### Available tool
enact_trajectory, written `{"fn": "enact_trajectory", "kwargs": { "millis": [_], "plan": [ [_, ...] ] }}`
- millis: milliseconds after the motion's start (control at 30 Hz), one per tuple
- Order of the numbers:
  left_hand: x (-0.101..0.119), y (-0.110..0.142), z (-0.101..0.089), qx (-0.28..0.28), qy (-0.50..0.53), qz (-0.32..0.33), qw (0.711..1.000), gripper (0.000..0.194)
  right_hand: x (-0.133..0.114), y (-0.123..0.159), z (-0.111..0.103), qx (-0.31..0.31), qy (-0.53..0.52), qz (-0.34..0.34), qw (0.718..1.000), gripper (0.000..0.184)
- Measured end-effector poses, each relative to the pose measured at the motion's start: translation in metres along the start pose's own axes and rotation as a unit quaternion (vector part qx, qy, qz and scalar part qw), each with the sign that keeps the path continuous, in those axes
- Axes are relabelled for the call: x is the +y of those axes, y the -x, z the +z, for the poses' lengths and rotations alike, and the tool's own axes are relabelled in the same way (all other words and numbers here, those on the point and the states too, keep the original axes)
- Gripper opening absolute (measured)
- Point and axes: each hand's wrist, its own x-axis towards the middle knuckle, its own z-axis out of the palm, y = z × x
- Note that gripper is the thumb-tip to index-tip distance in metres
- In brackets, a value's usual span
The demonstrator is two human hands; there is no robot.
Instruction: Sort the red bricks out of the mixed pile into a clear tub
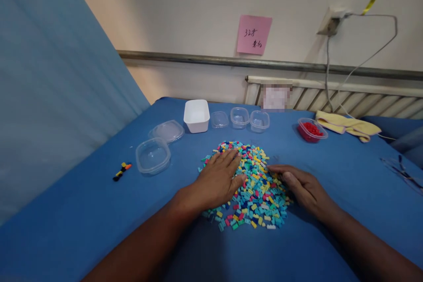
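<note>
A pile of small toy building bricks [256,194] in teal, yellow, pink, dark blue and white lies spread on the blue cloth [132,229]. My left hand [220,178] rests palm down on the pile's left side, its fingers stretched out and the thumb apart. At the pile's right edge, my right hand [304,188] stands on its side with the fingers extended toward the bricks and the thumb raised. Its palm side is partly hidden, but I see no brick held there.
Behind the pile stand a white tub [197,116], a clear lid [220,119] and two clear containers [239,117]. To the left lie a clear container [153,156], another lid [167,131] and black-orange pieces [122,171]. Red pieces [312,129], a yellow cloth [348,125] and glasses [405,172] lie right.
</note>
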Motion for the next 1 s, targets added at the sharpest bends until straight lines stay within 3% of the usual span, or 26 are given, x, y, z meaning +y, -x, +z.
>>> {"fn": "enact_trajectory", "kwargs": {
  "millis": [167,267,367,467,600,733,867,1000],
  "plan": [
    [0.005,0.010,0.004,-0.011,-0.005,0.074,0.997,0.079,-0.001,-0.042,-0.014,0.067,0.117,-0.036,0.990,0.043],
    [0.003,0.011,0.000,0.001,-0.003,0.089,0.996,0.081,0.002,-0.088,-0.024,0.056,0.214,-0.053,0.974,0.050],
    [-0.010,0.004,-0.010,0.074,-0.010,0.041,0.996,0.076,0.012,-0.130,-0.023,0.033,0.277,-0.039,0.960,0.055],
    [-0.034,-0.004,-0.016,0.162,0.015,-0.044,0.986,0.070,0.024,-0.154,-0.018,0.017,0.303,-0.025,0.952,0.049],
    [-0.062,-0.014,-0.010,0.231,0.141,-0.095,0.958,0.071,0.033,-0.149,-0.025,0.006,0.327,-0.017,0.945,0.040],
    [-0.072,-0.021,-0.001,0.259,0.265,-0.122,0.921,0.075,0.034,-0.125,-0.048,-0.002,0.341,-0.009,0.940,0.040],
    [-0.072,-0.024,0.000,0.265,0.277,-0.136,0.913,0.073,0.030,-0.121,-0.058,0.010,0.360,0.015,0.933,0.044],
    [-0.074,-0.025,0.001,0.269,0.281,-0.131,0.912,0.071,0.025,-0.144,-0.044,0.031,0.392,0.053,0.918,0.054]
  ]
}}
